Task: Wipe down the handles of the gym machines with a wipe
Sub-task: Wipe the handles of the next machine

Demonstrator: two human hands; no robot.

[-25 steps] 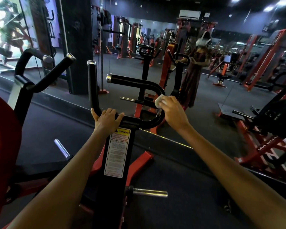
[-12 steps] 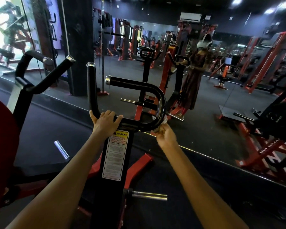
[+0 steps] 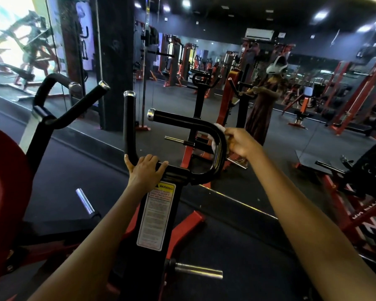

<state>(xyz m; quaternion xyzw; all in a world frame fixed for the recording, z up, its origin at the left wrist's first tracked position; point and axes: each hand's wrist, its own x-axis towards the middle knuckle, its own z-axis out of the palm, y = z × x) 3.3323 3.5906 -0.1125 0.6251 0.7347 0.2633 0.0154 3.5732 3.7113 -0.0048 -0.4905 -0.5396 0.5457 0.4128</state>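
A black gym machine stands in front of me with a curved black handle [image 3: 182,118] that bends round to the right and ends in a chrome cap. My right hand [image 3: 239,143] grips a white wipe [image 3: 218,135] and presses it against the outer bend of that handle. My left hand [image 3: 144,170] grips the black bar at the foot of the upright handle [image 3: 129,124], just above the machine's warning label [image 3: 159,216].
Another black handle pair [image 3: 70,98] rises at the left beside a red pad [image 3: 2,192]. Chrome pegs [image 3: 198,270] stick out low on the machine. A wall mirror ahead reflects red machines and a person with a headset. Red frames [image 3: 356,216] crowd the right.
My right hand with the wipe slid from the lower bend of the curved handle up to its outer right side. My left hand has stayed on the bar.
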